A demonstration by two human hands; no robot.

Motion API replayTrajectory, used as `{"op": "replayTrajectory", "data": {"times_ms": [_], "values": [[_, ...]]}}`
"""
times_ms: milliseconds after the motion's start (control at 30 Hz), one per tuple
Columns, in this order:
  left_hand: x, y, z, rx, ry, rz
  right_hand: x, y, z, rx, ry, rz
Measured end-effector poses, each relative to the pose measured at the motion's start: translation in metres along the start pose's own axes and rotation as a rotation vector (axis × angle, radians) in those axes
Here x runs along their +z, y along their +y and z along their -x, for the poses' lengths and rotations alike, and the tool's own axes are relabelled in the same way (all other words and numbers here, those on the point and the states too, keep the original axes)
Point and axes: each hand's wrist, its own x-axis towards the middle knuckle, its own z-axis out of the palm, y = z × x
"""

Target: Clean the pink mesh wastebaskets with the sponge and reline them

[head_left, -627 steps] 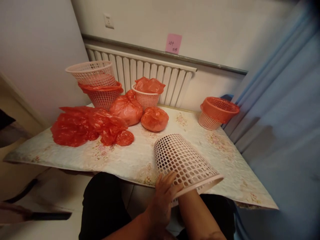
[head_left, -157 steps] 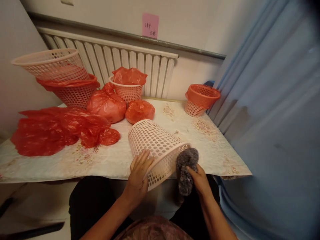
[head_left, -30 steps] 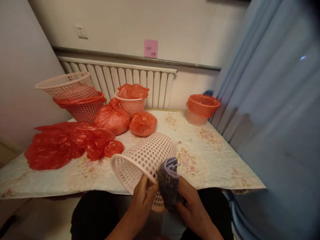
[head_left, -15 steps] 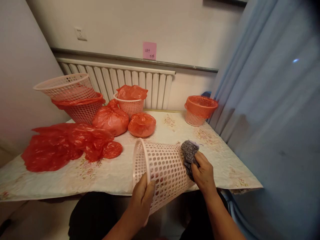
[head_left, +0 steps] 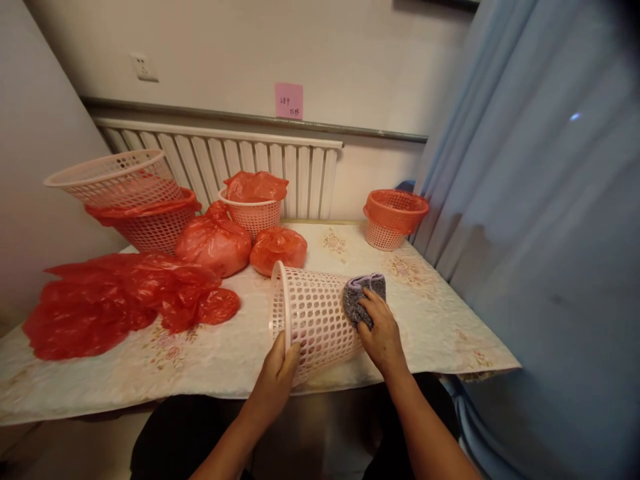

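A pale pink perforated basket (head_left: 320, 317) lies tilted on its side over the table's front edge, its open rim facing left. My left hand (head_left: 277, 370) grips the rim at its lower part, thumb outside and the other fingers partly hidden by the basket. Against the basket's base end at the right, my right hand (head_left: 380, 333) presses a grey cloth with a purple edge (head_left: 364, 293); its fingers are bent over the cloth.
Red plastic bags (head_left: 100, 300) lie at the left of the flowered table cover (head_left: 430, 327). Behind are stacked baskets (head_left: 150, 223), two filled red bags (head_left: 215, 243) and a bag-lined basket (head_left: 257, 213). Another lined basket (head_left: 393, 223) stands back right, near a blue curtain (head_left: 540, 233).
The held basket has moved up and farther over the table. My right hand has shifted up and left with the cloth, which now lies flatter against the basket. The view has shifted slightly.
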Motion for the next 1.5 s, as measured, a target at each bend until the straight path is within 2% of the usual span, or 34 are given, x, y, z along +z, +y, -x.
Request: {"op": "replayTrajectory", "data": {"times_ms": [133,233,367,433,500,600,700,833,1033,1100,1167,1233,1300,1500], "values": [[0.002,-0.007,0.002,0.025,-0.002,-0.024,0.002,-0.022,-0.004,-0.009,-0.047,0.009],[0.002,-0.007,0.001,0.021,-0.002,-0.024,0.002,-0.059,-0.007,-0.058,-0.114,0.006],[0.003,-0.009,-0.001,0.07,-0.002,0.012,0.008,-0.11,-0.012,-0.195,-0.171,-0.024],[0.003,-0.011,-0.002,0.089,0.011,0.008,0.012,-0.124,-0.013,-0.235,-0.167,-0.041],[0.003,-0.012,-0.002,0.098,0.03,0.003,0.016,-0.127,-0.013,-0.252,-0.147,-0.049],[0.006,-0.012,0.0,0.09,0.066,-0.001,0.02,-0.115,-0.011,-0.26,-0.115,-0.026],[0.008,-0.013,0.004,0.042,0.097,-0.035,0.021,-0.09,-0.007,-0.228,-0.094,0.033],[0.009,-0.015,0.008,0.008,0.083,-0.069,0.02,-0.039,-0.003,-0.084,-0.056,0.109],[0.014,-0.015,0.006,0.045,0.082,-0.061,0.016,0.042,0.003,0.089,0.096,0.148],[0.015,-0.015,0.005,0.05,0.078,-0.057,0.015,0.057,0.006,0.14,0.124,0.146],[0.015,-0.015,0.005,0.056,0.065,-0.048,0.014,0.058,0.009,0.181,0.128,0.153],[0.014,-0.017,0.005,0.062,0.051,-0.044,0.015,0.046,0.01,0.187,0.118,0.158],[0.013,-0.019,0.004,0.067,0.039,-0.046,0.016,0.022,0.009,0.16,0.102,0.148],[0.011,-0.021,0.003,0.049,0.015,-0.04,0.022,-0.08,0.001,-0.054,-0.048,0.026]]}}
